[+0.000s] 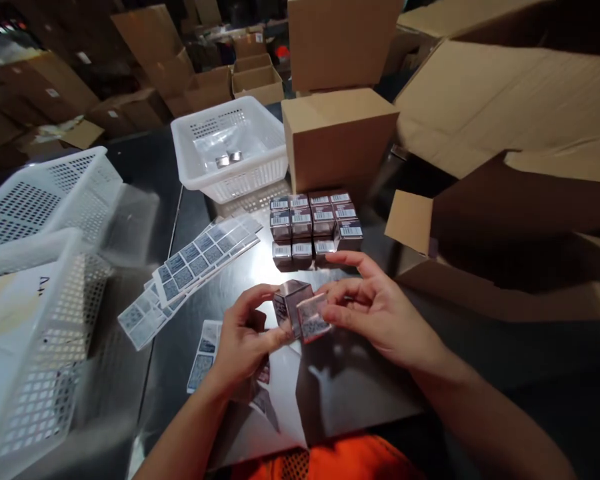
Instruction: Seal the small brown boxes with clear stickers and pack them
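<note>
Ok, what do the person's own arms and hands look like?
The left hand and right hand are ungloved, with no rings visible. The left forearm and right forearm are bare where visible: no sleeves, watch, cables or markings. Bright orange clothing with a dark, dotted patch shows at the bottom edge.

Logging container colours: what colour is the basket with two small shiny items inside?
The basket is white; the head view, the only one, shows it.

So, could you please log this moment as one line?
left hand: holds small box | right hand: holds label-like square | beyond: grouped boxes | left side: printed sheets
</note>
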A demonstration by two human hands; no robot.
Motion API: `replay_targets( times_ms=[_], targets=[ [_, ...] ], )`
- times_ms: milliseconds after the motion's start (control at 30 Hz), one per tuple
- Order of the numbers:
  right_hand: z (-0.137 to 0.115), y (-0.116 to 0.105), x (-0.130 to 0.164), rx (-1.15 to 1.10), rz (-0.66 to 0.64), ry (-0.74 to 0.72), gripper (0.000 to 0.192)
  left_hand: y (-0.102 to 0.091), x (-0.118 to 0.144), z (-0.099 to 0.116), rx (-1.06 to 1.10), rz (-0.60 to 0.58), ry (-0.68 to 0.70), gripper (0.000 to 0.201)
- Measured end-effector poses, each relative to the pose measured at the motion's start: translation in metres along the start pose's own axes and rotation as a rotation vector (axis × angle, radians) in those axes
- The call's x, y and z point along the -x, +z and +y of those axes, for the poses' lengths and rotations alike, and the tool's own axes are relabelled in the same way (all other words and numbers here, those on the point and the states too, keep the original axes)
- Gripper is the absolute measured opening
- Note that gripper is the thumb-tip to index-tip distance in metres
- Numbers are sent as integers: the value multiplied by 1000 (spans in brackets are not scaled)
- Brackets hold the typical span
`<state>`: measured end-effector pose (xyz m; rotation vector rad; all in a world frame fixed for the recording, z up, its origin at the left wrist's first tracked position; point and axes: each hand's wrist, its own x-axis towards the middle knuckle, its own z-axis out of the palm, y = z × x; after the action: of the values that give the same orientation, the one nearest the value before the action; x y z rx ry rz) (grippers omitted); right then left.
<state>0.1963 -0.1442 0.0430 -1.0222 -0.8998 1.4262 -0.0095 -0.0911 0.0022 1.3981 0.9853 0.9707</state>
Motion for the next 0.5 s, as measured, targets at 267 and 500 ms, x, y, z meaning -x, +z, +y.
replay_targets(
  times_ms=[267,500],
  targets=[
    [1,2,-1,71,46,27,61,2,1,-3,5,-28,76,43],
    [2,1,-1,63,47,24,62,2,0,-1,-35,-17,63,43]
  ],
)
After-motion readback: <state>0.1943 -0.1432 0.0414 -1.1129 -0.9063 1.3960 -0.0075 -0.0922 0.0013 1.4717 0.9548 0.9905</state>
